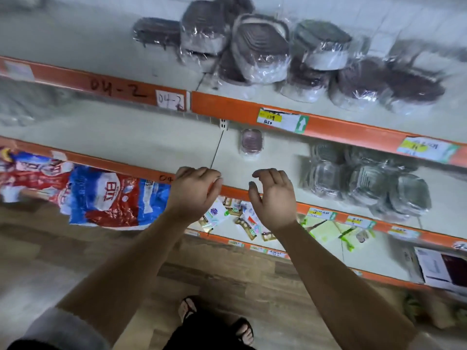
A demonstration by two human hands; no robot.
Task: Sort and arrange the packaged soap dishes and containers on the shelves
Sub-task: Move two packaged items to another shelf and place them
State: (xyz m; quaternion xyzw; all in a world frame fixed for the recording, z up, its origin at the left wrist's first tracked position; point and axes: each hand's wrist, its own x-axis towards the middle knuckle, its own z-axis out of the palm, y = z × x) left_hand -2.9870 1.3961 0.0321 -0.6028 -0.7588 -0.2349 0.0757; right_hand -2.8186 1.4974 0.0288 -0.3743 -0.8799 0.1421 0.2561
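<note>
Left of the left hand [194, 193] (fingers loosely curled, tips hidden, seemingly empty), blurred red-and-blue plastic bags [106, 198] run off-frame. The right hand [274, 198] hangs half-open and empty over the orange shelf edge [235, 191]. Just beyond both hands, on open cream shelf, sits a small pink plastic-wrapped soap dish [251, 144]. Grey wrapped containers [366, 183] crowd the shelf to the right.

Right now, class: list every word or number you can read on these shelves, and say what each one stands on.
"04-2": handwritten on the upper orange shelf edge.
"04-2": white label beside it.
"139": yellow price tag.
"04": lower shelf edge, rest hidden behind the left hand.
Too blurred: print on the red and blue bags, other price tags.
</note>
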